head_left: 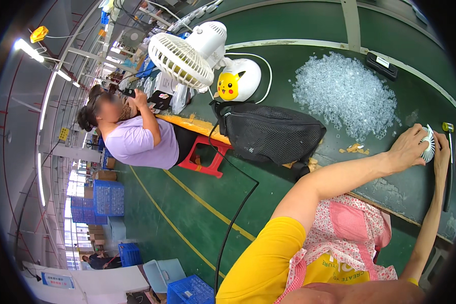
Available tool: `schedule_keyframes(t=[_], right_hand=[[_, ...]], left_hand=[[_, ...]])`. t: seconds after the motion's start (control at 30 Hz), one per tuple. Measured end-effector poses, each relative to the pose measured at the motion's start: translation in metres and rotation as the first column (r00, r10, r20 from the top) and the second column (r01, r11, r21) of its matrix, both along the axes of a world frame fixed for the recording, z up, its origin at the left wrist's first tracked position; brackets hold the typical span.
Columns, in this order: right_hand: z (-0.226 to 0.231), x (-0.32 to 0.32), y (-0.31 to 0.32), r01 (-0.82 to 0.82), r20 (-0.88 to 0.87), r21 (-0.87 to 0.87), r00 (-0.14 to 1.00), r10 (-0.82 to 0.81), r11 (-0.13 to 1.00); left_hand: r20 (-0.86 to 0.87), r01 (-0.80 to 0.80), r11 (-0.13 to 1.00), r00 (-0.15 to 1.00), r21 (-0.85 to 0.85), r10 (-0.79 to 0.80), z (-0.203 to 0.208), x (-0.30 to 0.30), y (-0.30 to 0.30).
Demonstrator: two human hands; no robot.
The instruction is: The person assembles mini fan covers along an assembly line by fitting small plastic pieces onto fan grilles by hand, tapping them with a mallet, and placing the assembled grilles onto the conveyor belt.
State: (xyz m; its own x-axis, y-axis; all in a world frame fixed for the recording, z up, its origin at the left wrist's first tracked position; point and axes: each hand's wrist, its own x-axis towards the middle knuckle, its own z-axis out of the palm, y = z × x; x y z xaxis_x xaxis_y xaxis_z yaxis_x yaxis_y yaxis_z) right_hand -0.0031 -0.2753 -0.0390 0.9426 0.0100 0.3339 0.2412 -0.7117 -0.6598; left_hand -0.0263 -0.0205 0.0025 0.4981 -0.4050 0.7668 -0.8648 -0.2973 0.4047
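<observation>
At the right side of the bench, my left hand (409, 148) has its fingers curled against a white round part with radial fins (428, 145). My right hand (442, 147) grips the same part from its other side, so the piece sits between both hands and is partly covered by fingers. A large heap of small clear plastic pieces (347, 93) lies on the dark green bench beyond my left hand. Close by my right hand rests a hammer-like tool (448, 167) with a yellowish head and a long dark handle.
A black mesh bag (273, 133) lies at the bench edge, beside a white fan (187, 58). A black box (382, 66) stands behind the heap; brown scraps (357, 149) lie before it. A lilac-shirted person (139, 139) sits on a red stool (203, 157). A black cable (238, 213) hangs down.
</observation>
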Motion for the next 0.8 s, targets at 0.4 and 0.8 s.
schedule_keyframes(t=[0.4, 0.8], right_hand=[[0.062, -0.05, -0.01, 0.51, 0.225, -0.464, 0.859, -0.46, 0.725], [0.147, -0.085, 0.046, 0.292, 0.311, 0.034, 0.906, -0.288, 0.956]], left_hand=[[-0.007, -0.045, 0.967, 0.999, 0.251, 0.049, 0.021, -0.01, 0.01], [-0.044, -0.037, 0.959, 0.998, 0.28, 0.051, 0.027, -0.014, 0.01]])
